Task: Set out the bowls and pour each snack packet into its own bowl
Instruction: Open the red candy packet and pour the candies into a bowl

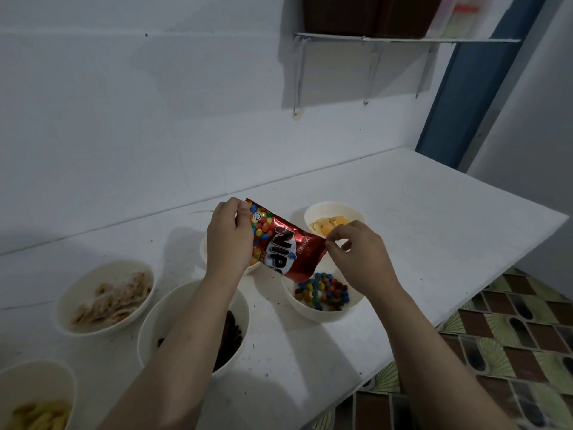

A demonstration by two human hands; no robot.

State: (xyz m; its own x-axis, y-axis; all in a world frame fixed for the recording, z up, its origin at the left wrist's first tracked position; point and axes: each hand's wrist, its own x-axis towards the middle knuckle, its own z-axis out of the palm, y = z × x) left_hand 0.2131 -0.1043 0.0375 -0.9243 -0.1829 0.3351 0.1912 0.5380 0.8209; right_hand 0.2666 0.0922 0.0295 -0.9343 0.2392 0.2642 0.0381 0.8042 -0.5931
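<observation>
A red candy packet [286,248] is held tilted, its lower open end over a white bowl [313,311] that holds several coloured candies [322,291]. My left hand [228,235] grips the packet's upper end. My right hand [359,252] pinches the packet's right corner between thumb and finger. Another white bowl [203,246] sits behind my left hand, mostly hidden.
More white bowls stand on the white table [434,237]: orange crackers [330,225] at the back, pale chips [113,297] at left, dark snacks [231,336] under my left forearm, yellow snacks [40,412] at the bottom left. The table edge runs along the right, with patterned floor [511,330] below. A wall shelf [403,38] hangs above.
</observation>
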